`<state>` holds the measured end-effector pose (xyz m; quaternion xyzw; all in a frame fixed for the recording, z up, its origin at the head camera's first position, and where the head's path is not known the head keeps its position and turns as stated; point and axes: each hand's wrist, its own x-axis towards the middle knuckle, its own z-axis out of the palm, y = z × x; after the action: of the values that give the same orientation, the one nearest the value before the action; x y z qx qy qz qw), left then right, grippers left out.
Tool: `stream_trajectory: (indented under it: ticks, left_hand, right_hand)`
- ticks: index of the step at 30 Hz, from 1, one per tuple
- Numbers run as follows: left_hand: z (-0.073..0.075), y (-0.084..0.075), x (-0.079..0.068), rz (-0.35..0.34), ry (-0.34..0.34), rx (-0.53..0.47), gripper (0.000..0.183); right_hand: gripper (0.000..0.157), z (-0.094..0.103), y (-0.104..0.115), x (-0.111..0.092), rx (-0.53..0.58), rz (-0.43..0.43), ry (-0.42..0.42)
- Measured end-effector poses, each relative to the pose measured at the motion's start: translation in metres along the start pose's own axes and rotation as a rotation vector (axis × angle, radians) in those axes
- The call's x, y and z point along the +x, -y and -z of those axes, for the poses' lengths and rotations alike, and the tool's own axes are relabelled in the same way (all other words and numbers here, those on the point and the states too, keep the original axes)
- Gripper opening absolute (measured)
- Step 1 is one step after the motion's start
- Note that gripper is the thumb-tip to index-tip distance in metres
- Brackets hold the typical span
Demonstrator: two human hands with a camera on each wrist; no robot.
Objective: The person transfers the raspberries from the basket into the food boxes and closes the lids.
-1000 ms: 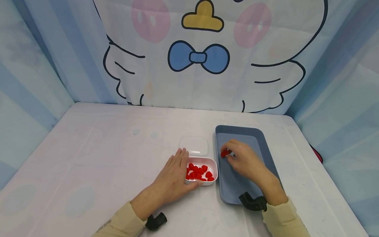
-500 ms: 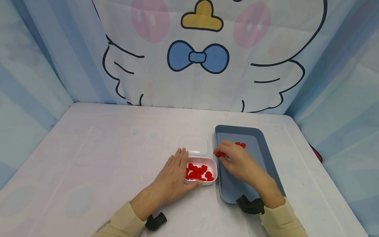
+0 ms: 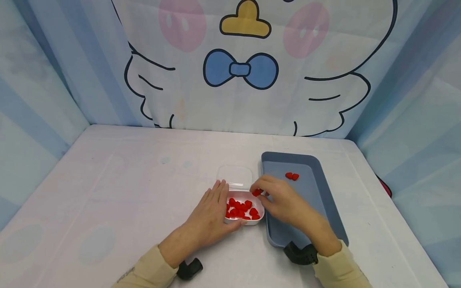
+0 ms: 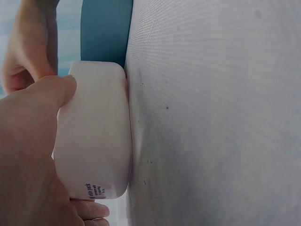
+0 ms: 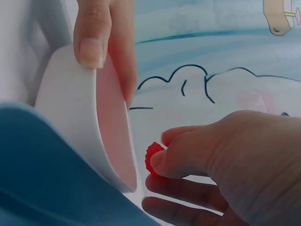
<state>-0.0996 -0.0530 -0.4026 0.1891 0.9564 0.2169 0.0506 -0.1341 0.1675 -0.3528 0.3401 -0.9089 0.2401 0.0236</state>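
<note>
Red berry [image 5: 151, 155] hangs pinched in the right hand [image 3: 284, 200] near the far right corner of the white box [image 4: 96, 132]; the left hand [image 3: 210, 218] rests straight-fingered along its left side.

The left hand [image 3: 210, 218] lies with fingers [image 3: 223, 193] straight, while the right hand [image 3: 284, 200] pinches with bent fingers.

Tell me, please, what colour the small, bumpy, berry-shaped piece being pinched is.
Red; the bumpy, berry-shaped piece shows best in the right wrist view.

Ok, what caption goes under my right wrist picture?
The right hand pinches a bumpy red piece near the white box, where the left hand rests.
</note>
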Motion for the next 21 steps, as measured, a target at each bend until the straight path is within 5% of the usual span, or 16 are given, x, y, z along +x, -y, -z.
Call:
stream_trajectory:
  ticks: [8,21]
  left_hand:
    - [0.0,0.001,0.0,0.0,0.003,-0.005,0.101]
    - [-0.001,0.002,0.0,-0.013,-0.001,-0.005,0.1]
  right_hand:
    - [0.029,-0.009,0.005,0.003,0.047,0.053,-0.007]
    - [0.024,-0.027,0.011,0.006,-0.025,0.075,0.045]
